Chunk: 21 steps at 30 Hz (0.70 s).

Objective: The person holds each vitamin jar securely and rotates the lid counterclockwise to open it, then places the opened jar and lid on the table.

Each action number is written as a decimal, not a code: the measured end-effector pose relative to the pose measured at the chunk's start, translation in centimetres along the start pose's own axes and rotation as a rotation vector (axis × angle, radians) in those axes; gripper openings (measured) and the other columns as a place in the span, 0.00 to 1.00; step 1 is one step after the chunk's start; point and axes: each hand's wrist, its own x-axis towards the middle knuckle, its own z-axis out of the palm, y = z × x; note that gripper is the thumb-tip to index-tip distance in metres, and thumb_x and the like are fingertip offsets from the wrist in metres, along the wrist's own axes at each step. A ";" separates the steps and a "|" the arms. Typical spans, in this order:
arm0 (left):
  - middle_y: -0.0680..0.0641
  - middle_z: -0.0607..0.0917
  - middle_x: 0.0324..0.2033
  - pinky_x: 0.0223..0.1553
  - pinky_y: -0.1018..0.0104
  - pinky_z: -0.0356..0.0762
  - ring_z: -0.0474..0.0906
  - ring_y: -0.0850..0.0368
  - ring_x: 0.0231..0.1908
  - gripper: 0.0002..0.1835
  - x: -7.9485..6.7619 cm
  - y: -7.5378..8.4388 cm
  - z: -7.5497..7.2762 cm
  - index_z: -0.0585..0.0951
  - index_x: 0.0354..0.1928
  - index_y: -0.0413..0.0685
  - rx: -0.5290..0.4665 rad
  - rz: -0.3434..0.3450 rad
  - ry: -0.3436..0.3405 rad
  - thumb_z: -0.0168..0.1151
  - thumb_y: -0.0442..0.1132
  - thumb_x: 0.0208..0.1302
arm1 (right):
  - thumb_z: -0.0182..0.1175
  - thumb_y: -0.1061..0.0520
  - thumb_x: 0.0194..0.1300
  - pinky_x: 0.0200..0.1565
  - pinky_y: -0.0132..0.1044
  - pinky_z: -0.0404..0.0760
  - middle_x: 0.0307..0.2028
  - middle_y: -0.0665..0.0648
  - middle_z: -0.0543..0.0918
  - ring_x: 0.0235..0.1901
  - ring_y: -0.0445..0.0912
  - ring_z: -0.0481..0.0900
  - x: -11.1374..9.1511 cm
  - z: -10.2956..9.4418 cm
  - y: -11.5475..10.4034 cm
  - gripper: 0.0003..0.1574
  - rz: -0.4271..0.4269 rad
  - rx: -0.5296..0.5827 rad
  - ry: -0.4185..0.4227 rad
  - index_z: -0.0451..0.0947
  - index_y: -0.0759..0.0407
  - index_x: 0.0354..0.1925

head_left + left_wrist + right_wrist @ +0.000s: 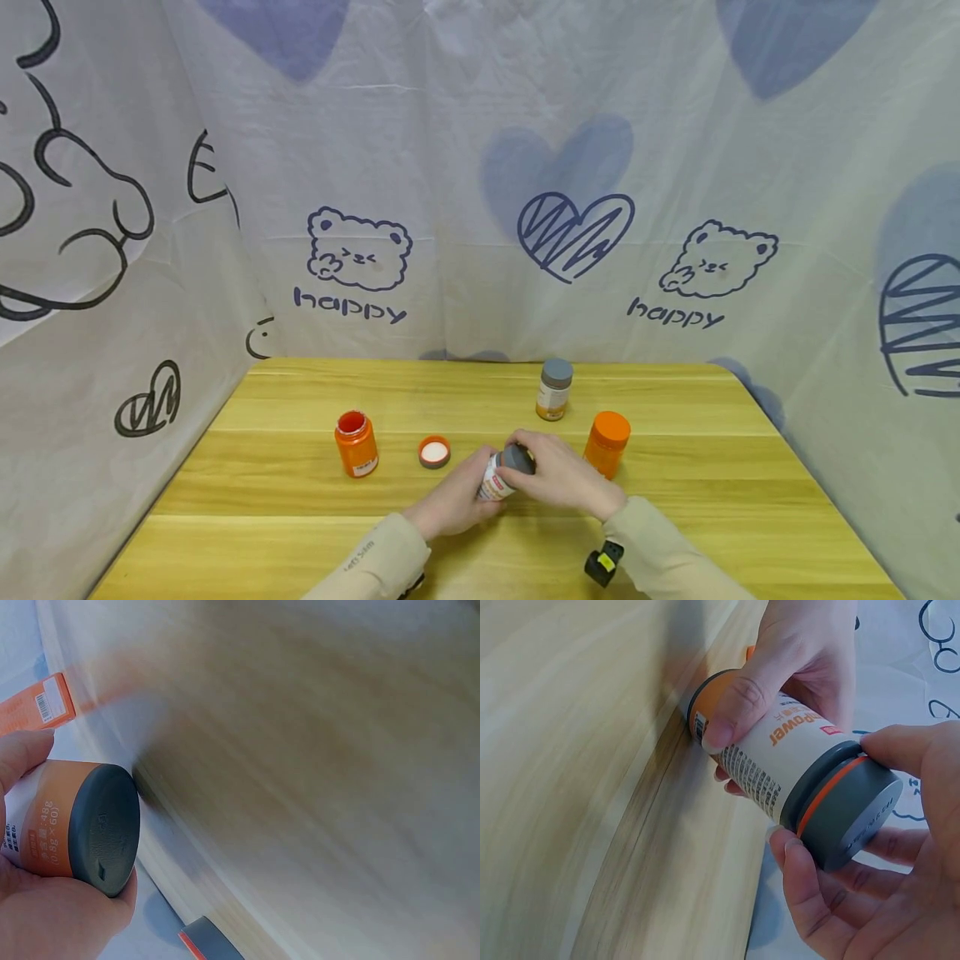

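Observation:
Above the front of the table, a supplement bottle [495,483] with a white and orange label is tilted between both hands. My left hand [456,497] grips its body, thumb across the label. My right hand [558,473] holds the grey lid [853,812] between thumb and fingers. An orange ring shows at the lid's lower edge, with the bottle's dark collar right beside it. In the left wrist view the bottle's dark base [105,829] faces the camera.
An uncapped orange bottle [358,452] stands at left, beside an upturned grey lid [434,452] with a white inside. A grey-capped bottle [553,393] stands farther back, and an orange-capped bottle [609,433] stands just beyond my right hand. Patterned cloth [465,275] hangs behind the wooden table [247,483].

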 end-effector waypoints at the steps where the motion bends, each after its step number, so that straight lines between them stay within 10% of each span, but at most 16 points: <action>1: 0.48 0.79 0.49 0.53 0.65 0.79 0.79 0.59 0.49 0.28 0.0 0.0 0.0 0.68 0.61 0.43 0.001 -0.001 0.000 0.70 0.33 0.62 | 0.62 0.44 0.69 0.31 0.29 0.74 0.37 0.49 0.83 0.30 0.37 0.74 0.0 0.0 0.0 0.18 -0.009 0.004 -0.001 0.78 0.54 0.48; 21: 0.48 0.79 0.50 0.54 0.63 0.79 0.79 0.57 0.50 0.28 -0.1 -0.1 0.0 0.68 0.60 0.43 0.017 -0.004 0.004 0.71 0.35 0.61 | 0.65 0.47 0.67 0.49 0.35 0.79 0.49 0.48 0.84 0.44 0.39 0.78 -0.5 -0.4 0.1 0.20 -0.095 -0.076 0.004 0.77 0.51 0.55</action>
